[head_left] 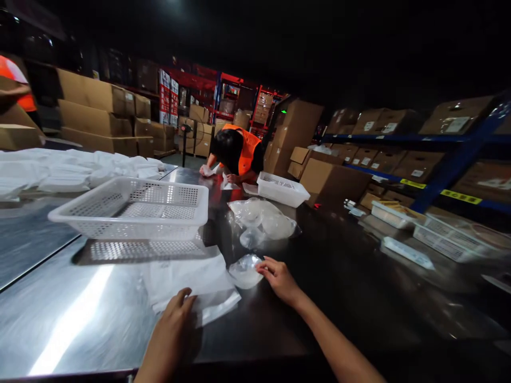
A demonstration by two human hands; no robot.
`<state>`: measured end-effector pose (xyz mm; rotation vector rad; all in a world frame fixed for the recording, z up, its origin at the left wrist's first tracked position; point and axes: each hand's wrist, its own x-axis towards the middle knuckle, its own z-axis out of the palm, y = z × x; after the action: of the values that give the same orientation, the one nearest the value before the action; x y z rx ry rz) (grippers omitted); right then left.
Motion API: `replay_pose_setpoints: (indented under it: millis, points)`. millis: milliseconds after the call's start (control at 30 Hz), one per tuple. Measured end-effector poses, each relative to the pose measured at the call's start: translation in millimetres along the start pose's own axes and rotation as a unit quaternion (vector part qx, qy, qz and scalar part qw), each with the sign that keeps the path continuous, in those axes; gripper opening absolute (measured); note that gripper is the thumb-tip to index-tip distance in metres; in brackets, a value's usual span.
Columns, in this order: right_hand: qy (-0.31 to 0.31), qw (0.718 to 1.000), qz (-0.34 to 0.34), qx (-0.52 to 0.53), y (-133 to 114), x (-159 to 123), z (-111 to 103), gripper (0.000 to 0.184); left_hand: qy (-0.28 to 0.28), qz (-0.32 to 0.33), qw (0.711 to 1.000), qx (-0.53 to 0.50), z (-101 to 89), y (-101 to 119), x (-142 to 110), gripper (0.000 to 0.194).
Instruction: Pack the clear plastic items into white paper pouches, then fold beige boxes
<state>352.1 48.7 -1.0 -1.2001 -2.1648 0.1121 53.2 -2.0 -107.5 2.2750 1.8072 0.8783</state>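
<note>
My left hand (175, 314) lies at the near edge of a flat white plastic bag (191, 276) on the metal table (131, 314). Its fingers are loosely bent and slightly apart, touching or just above the bag. With thumb and fingertips, my right hand (279, 277) pinches the right side of a round, clear plastic packet (245, 272) that has something whitish in it. This packet rests against the bag's right edge. Just beyond it sits a pile of similar clear packets (263, 217); their contents cannot be made out.
A white perforated basket (128, 229) stands behind the bag; a smaller basket (281, 190) is farther back. White packages (72, 167) cover the far left. Across the table a person in an orange vest (248, 151) bends over white material. Shelves with cartons (403, 159) line the right.
</note>
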Motion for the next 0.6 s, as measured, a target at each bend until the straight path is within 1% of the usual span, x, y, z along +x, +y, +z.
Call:
replay_pose_setpoints:
  millis: [67,133,200,267,333,467,533,600]
  points:
    - [0.043,0.999,0.023,-0.012,3.3,15.4,2.4,0.029,0.005,0.008,1.000,-0.001,1.8,-0.1,-0.7,0.056]
    - [0.057,0.998,0.021,-0.032,5.4,30.7,1.2,0.033,0.008,0.014,1.000,0.000,2.5,-0.2,-1.4,0.056]
    - [0.064,0.996,0.003,-0.059,3.6,40.8,-0.6,0.032,0.012,0.018,1.000,-0.001,2.3,-0.3,-2.1,0.055]
    - [0.067,0.993,-0.028,-0.097,-3.7,40.8,1.8,0.028,0.014,0.015,1.000,-0.008,1.8,-0.3,-3.0,0.054]
    - [0.069,0.986,-0.067,-0.139,-15.2,29.0,11.8,0.025,0.014,0.010,1.000,-0.016,1.5,0.0,-3.9,0.056]
    - [0.078,0.968,-0.129,-0.201,-34.8,-12.7,45.2,0.030,0.014,0.013,1.000,-0.011,3.2,-0.2,-5.6,0.059]
    - [0.096,0.961,-0.140,-0.220,-36.4,-29.1,57.1,0.031,0.009,0.020,1.000,-0.005,3.7,-0.4,-5.8,0.059]
    - [0.108,0.956,-0.152,-0.226,-33.6,-37.4,61.7,0.024,0.005,0.021,1.000,0.000,2.7,0.4,-5.2,0.060]
